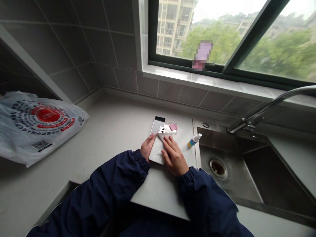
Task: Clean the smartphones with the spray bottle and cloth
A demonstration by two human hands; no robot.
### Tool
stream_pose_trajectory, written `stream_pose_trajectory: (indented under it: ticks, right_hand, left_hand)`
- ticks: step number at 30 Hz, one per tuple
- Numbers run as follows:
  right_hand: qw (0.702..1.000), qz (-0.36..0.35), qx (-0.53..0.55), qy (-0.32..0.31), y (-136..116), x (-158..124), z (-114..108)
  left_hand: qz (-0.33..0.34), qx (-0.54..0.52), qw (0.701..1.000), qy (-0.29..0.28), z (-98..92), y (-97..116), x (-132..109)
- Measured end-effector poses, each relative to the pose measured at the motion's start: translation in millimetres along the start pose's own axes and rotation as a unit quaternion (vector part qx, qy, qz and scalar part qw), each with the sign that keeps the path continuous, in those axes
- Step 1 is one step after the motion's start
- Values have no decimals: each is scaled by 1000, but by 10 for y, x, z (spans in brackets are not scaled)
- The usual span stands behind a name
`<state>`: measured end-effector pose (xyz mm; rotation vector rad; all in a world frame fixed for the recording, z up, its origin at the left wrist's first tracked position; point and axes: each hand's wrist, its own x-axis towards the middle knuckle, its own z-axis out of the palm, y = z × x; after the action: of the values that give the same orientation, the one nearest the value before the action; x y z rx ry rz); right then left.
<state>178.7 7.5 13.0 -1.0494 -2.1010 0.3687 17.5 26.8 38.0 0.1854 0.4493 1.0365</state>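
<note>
My left hand (pixel 146 147) grips the left edge of a flat phone (pixel 156 154), whose glossy face reflects pale light and shows some smudges. Across the upper part of that face, my right hand (pixel 174 156) holds a thin grey cloth (pixel 161 136) under its bent fingers. Just beyond, on the counter, lie another phone (pixel 158 125) with a dark top band, a white piece with round camera rings (pixel 162 130) and a clear case (pixel 174 124) with a pink patch. A small spray bottle (pixel 194 140) with a white top stands to the right of my right hand.
A steel sink (pixel 237 179) with a curved tap (pixel 256 110) is on the right. A white plastic bag (pixel 22 131) with red print sits at the left on the pale counter (pixel 118 123). A window (pixel 222 36) is behind, with a blurred pink patch in it.
</note>
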Motion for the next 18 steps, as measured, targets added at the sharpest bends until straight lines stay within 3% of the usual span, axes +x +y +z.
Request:
stream_pose_trajectory:
  ticks: [3,8,18]
  right_hand:
    - [999,25,-32,-35,18,1,-3]
    - [995,58,-68,-35,48,22,-24]
    - [992,31,-108,-51,1,22,-18]
  left_hand:
    - [1,19,999,-29,26,-27,-3]
    - [-16,39,996,-79,2,-62,-1]
    - [-18,16,998,-60,0,-70,12]
